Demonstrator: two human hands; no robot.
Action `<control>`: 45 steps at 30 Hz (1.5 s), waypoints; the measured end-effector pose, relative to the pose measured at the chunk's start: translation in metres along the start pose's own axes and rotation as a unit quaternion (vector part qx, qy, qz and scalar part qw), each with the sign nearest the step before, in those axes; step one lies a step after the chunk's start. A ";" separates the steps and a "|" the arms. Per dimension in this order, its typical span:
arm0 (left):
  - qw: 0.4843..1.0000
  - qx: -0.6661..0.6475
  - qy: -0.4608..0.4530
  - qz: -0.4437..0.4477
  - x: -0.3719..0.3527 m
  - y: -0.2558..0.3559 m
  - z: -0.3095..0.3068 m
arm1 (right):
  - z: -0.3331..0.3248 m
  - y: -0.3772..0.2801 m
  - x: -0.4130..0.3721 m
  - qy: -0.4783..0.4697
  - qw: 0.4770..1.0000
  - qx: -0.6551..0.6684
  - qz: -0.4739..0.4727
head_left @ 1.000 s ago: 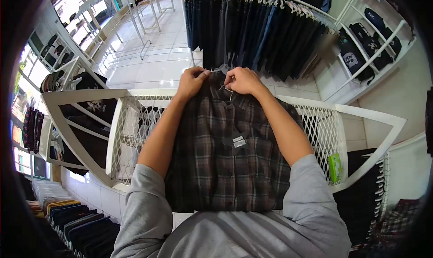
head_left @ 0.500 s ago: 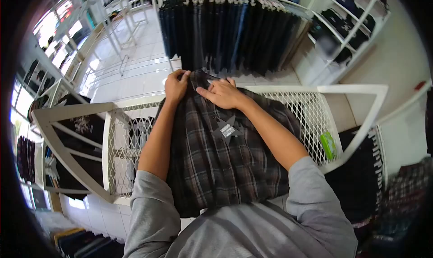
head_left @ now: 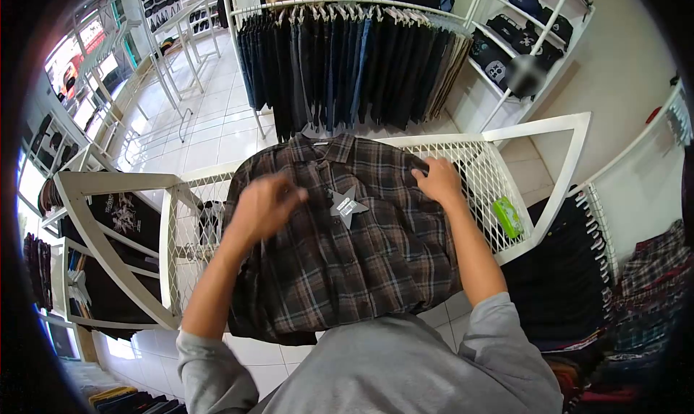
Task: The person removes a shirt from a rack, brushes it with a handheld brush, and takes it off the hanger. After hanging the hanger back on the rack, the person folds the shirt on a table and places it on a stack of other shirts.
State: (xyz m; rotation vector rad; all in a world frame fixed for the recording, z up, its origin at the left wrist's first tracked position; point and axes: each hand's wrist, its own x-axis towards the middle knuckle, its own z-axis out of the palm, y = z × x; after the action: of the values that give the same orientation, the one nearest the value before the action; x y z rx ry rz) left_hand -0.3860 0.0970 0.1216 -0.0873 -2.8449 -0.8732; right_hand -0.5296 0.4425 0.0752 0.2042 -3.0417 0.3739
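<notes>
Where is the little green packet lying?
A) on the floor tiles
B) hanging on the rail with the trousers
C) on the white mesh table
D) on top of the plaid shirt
C: the green packet lies flat on the white mesh table, off to the right of the plaid shirt and not touching it.

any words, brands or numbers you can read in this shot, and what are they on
Nothing reads clearly.
Grey tag on the plaid shirt: print too small.
Green box on the mesh table: blurred.
Black folded items at upper right: white print, unreadable.
Black t-shirt at left: white graphic, unreadable.
</notes>
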 end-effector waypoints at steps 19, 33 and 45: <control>0.992 0.018 0.092 -0.086 -0.131 0.055 0.061 | 0.003 0.046 0.060 0.282 0.952 -0.078 -0.090; 0.987 0.059 0.091 -0.119 -0.131 0.080 0.065 | 0.014 -0.028 -0.062 -0.018 0.961 0.131 -0.241; 0.987 0.072 0.110 -0.092 -0.140 0.082 0.075 | 0.005 -0.051 -0.075 -0.136 0.966 0.129 -0.179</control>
State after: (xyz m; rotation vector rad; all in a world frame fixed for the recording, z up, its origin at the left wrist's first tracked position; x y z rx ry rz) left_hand -0.2505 0.2059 0.0817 0.2773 -2.7264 -0.6595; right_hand -0.4488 0.4012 0.0757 0.8731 -3.1070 0.7659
